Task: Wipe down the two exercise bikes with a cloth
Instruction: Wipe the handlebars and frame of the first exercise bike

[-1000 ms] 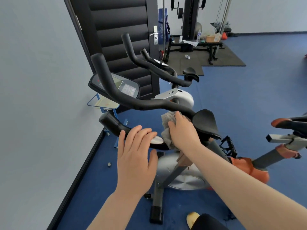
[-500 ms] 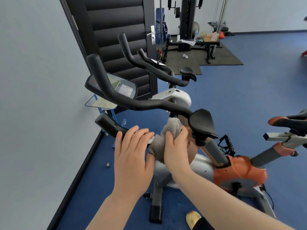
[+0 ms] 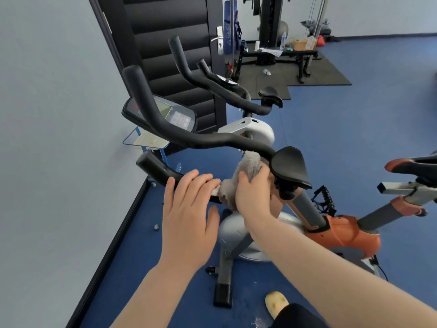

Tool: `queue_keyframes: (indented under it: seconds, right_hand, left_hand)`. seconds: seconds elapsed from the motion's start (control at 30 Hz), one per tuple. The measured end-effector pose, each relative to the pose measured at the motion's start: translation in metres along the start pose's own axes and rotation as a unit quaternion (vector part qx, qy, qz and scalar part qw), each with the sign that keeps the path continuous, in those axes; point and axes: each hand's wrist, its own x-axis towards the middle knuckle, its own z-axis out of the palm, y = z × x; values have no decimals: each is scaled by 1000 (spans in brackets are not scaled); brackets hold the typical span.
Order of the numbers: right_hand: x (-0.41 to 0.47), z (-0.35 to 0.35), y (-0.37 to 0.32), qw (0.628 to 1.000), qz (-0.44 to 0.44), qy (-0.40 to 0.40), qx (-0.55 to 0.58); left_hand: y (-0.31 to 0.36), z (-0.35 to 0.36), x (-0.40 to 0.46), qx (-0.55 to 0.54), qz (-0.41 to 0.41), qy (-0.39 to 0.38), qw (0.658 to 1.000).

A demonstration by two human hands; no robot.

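Observation:
The near exercise bike [image 3: 343,235] has an orange and grey body, black handlebars [image 3: 208,140] and a console [image 3: 175,116]. My right hand [image 3: 254,191] grips a grey cloth [image 3: 246,171] against the centre of the handlebars, just left of a black elbow pad [image 3: 292,168]. My left hand [image 3: 189,216] rests with straight fingers on the lower left handlebar grip [image 3: 156,170]. A second bike [image 3: 250,129] with a white body stands behind, its handlebars [image 3: 212,81] rising toward the door.
A grey wall [image 3: 54,138] runs close on the left, with a black padded door [image 3: 170,48] behind the bikes. A small blue stand [image 3: 144,142] sits by the wall. Weight machines and a bench [image 3: 279,53] stand on a dark mat at the back. Blue floor [image 3: 354,119] spreads to the right.
My right hand has slid the cloth down from under the handlebar centre toward the left grip, then up a little. My left hand stays on the lower grip.

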Motion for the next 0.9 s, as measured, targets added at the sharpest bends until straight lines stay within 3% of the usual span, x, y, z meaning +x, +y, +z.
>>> queue_keyframes:
  seconds: [0.13,0.43,0.57,0.77,0.9]
  right_hand:
    - [-7,-5,7,982,-135,-68,-116]
    - [14,-19,4,925,-150,-171,-304]
    - [20,-24,-11,945,-136,-168,-246]
    - [14,-58,-7,900,-217,-244,-288]
    - [41,-97,-35,884,-225,-333,-239]
  left_hand:
    - [3,0,1,-14,-11,5,1000]
    - [5,6,1,-32,-29,21,999]
    - [9,8,1,-69,-50,61,994]
    - [26,14,13,-88,-125,144,978]
    - [44,21,32,-122,-189,189,956]
